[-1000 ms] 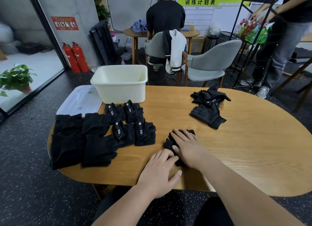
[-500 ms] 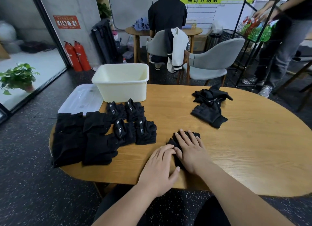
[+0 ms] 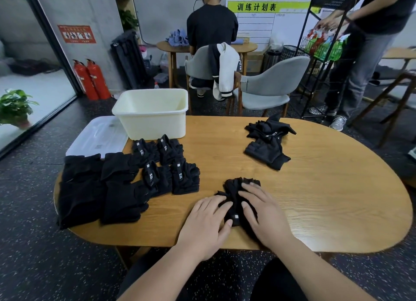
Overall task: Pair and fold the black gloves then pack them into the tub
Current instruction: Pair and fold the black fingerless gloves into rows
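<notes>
A black glove pair [image 3: 234,196] lies on the wooden table [image 3: 326,188] near its front edge. My left hand [image 3: 208,222] presses flat on its left side. My right hand [image 3: 263,213] presses flat on its right side, fingers spread over the cloth. Several folded black glove pairs [image 3: 167,163] lie in rows to the left, with larger flat black gloves [image 3: 94,188] beyond them. A loose pile of unfolded black gloves [image 3: 269,140] sits at the far middle. The cream tub [image 3: 153,112] stands at the table's far left with nothing visible inside.
A clear lid [image 3: 96,136] lies left of the tub. Grey chairs [image 3: 267,89] stand behind the table. A person sits at a far round table and another stands by a black wire rack [image 3: 319,53] at the right.
Both hands have shifted on the glove pair: the left hand slid onto its left side and the right hand moved toward me and right, so a strip of the glove shows between them.
</notes>
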A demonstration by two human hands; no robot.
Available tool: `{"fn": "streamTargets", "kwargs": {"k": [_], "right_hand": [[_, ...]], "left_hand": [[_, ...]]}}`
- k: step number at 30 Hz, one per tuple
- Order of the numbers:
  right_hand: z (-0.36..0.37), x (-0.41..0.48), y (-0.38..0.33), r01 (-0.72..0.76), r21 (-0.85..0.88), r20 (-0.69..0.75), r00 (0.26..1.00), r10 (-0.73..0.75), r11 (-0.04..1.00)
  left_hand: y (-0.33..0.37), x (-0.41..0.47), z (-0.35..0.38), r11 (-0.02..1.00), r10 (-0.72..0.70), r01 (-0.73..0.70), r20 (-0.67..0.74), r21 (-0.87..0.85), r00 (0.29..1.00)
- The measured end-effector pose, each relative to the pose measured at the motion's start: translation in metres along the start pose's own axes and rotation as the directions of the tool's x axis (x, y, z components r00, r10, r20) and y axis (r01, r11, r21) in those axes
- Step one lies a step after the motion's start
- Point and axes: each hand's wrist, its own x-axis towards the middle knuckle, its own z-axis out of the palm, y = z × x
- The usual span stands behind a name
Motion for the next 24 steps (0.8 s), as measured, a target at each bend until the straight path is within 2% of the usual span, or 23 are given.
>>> {"fn": "streamTargets", "kwargs": {"k": [3,7,10,12,14,18,20,24], "right_hand": [[0.001,-0.015,0.009,0.054,-0.083,-0.042,0.997,-0.058,0.995],[0.006,-0.018,0.009,0.033,-0.195,0.121,0.993,-0.010,0.980],[0.006,-0.016,0.008,0.020,-0.202,0.183,0.983,0.018,0.979],[0.005,-0.016,0.009,0.027,-0.168,0.212,0.977,0.009,0.985],[-0.001,-0.017,0.008,0.021,-0.056,0.196,0.981,-0.009,0.998],[-0.012,-0.029,0.010,-0.074,0.219,-0.001,0.997,0.076,0.973],[-0.013,-0.032,0.011,-0.076,0.220,-0.014,0.997,0.081,0.973],[-0.011,-0.029,0.011,0.003,0.119,0.077,0.997,-0.012,0.993]], "left_hand": [[0.000,0.000,0.002,1.000,-0.002,0.002,-0.003,-0.001,1.000],[-0.001,-0.004,0.003,1.000,-0.016,0.016,-0.028,-0.012,0.999],[-0.001,-0.005,0.002,0.999,0.052,-0.052,-0.034,-0.004,0.998],[-0.001,-0.003,0.002,0.994,0.105,-0.105,0.014,0.016,0.994],[-0.003,-0.001,0.003,0.995,0.095,-0.096,0.046,0.012,0.994],[-0.006,0.001,0.004,0.997,0.033,-0.030,0.039,-0.065,0.999],[-0.008,0.002,0.005,0.993,0.008,-0.006,0.015,-0.116,1.000],[-0.011,0.003,0.006,0.978,-0.045,0.039,-0.024,-0.206,0.999]]}}
